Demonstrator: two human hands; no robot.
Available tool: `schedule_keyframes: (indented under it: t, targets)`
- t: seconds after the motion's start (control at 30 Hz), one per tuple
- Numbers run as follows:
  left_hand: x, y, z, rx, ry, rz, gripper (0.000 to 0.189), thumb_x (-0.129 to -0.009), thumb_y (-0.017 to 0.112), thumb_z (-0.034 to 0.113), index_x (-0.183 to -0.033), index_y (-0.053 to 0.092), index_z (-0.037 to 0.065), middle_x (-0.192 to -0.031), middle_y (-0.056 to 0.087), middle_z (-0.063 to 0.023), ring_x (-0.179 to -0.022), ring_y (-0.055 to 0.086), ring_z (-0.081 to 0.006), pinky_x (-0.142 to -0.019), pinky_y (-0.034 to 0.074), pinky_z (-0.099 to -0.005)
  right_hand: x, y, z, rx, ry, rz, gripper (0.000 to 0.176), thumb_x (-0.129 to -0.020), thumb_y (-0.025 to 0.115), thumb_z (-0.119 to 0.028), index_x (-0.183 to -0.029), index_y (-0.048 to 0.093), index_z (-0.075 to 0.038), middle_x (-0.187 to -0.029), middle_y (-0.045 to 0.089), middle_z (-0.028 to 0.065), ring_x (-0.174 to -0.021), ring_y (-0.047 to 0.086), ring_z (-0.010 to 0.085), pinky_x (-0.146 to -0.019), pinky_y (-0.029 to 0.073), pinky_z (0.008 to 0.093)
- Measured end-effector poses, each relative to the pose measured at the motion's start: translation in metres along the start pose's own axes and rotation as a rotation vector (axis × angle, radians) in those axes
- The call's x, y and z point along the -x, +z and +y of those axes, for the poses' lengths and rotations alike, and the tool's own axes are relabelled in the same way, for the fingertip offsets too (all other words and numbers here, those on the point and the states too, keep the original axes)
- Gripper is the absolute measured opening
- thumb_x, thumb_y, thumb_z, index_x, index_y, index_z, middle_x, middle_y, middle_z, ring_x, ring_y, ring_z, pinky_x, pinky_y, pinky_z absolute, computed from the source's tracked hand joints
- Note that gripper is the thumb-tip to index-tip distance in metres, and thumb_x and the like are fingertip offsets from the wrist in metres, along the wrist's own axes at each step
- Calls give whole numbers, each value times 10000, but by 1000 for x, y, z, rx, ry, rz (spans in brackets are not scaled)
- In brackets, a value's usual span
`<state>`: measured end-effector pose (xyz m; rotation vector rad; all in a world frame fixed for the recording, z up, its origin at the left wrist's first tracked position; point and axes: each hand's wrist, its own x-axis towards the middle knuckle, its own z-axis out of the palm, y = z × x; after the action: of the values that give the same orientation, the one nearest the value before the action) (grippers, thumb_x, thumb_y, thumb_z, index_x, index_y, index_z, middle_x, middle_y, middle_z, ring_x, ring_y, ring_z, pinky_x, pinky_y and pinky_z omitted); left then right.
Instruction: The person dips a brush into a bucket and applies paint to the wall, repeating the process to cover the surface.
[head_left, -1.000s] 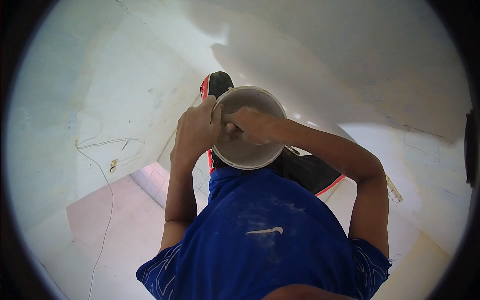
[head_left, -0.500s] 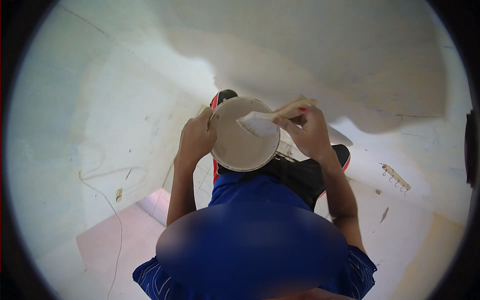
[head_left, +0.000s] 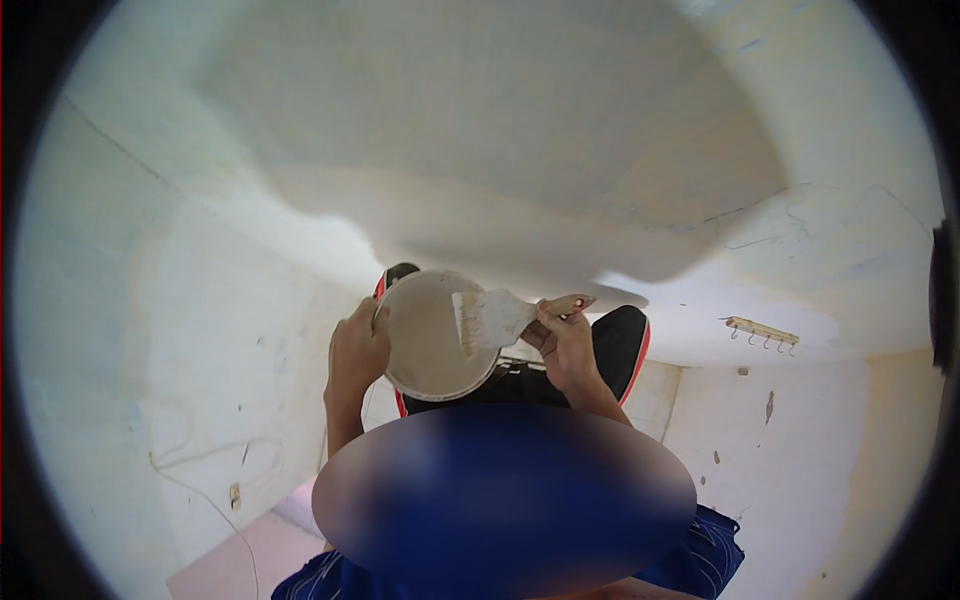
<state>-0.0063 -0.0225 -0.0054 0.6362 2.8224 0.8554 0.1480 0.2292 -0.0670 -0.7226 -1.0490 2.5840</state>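
A round white bucket [head_left: 425, 345] rests at my lap, its open top facing up, with pale material inside. My left hand [head_left: 360, 345] grips the bucket's left rim, fingers closed over the edge. In my right hand [head_left: 562, 345] is a wide paintbrush [head_left: 500, 318], held by the handle near its whitish, coated head. The brush's pale bristles point left over the right part of the bucket's opening. Whether they touch the material inside I cannot tell.
A pale wall [head_left: 500, 130] with a large shadow rises in front. A hook rack [head_left: 762, 332] is fixed at the right. At the lower left are a wall socket [head_left: 235, 497], a thin cable [head_left: 215, 505] and a pinkish surface [head_left: 230, 560].
The bucket and both hands now appear lower and further left as the view has shifted. The brush has turned, so its broad face shows and its bristles point left.
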Motion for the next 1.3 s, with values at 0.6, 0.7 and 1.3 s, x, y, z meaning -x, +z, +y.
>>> schedule_keyframes:
  t: [0.6, 0.7, 1.3]
  targets:
    - [-1, -6, -6, 13, -58, -52, 307, -1022, 518, 221, -838, 528, -23, -735, 587, -325, -698, 584, -531, -641, 439, -563, -5, 1, -34, 329, -633, 266, 119, -985, 674, -57, -1080, 605, -35, -1038, 674, 67, -959, 674, 167, -914, 565, 356]
    - [-1, -6, 1, 3, -100, -79, 312, -1023, 516, 227, -838, 533, -25, -745, 594, -325, -714, 590, -530, -650, 442, -565, -17, 1, -61, 619, -826, 182, 226, -966, 732, -118, -1082, 614, 36, -1050, 714, 130, -991, 678, 161, -861, 553, 337]
    - [4, -4, -5, 68, -135, -65, 312, -1026, 524, 219, -837, 525, -28, -721, 581, -317, -657, 572, -510, -624, 433, -539, -6, 100, -187, 1453, -1852, -311, 252, -750, 769, 71, -948, 636, -7, -1032, 702, 179, -957, 741, 354, -723, 662, 388]
